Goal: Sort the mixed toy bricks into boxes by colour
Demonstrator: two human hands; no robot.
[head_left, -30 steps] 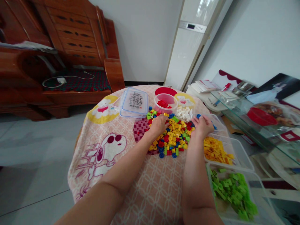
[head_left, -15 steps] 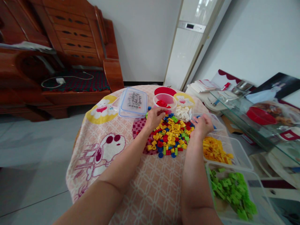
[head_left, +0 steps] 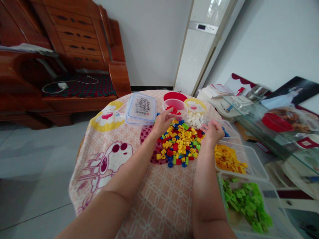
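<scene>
Centrally, a mixed pile of coloured bricks (head_left: pixel 181 142) is spread on the cloth-covered worktop (head_left: pixel 161 199), and the left hand (head_left: pixel 163 121) is positioned at the pile's far-left edge, just beside the round tub of red bricks (head_left: pixel 175 108), with its fingers curled; whether a brick is gripped cannot be told. The right hand (head_left: pixel 211 131) is held loosely cupped at the pile's right edge, near the tray of yellow bricks (head_left: pixel 230 159), and its grip content cannot be told.
</scene>
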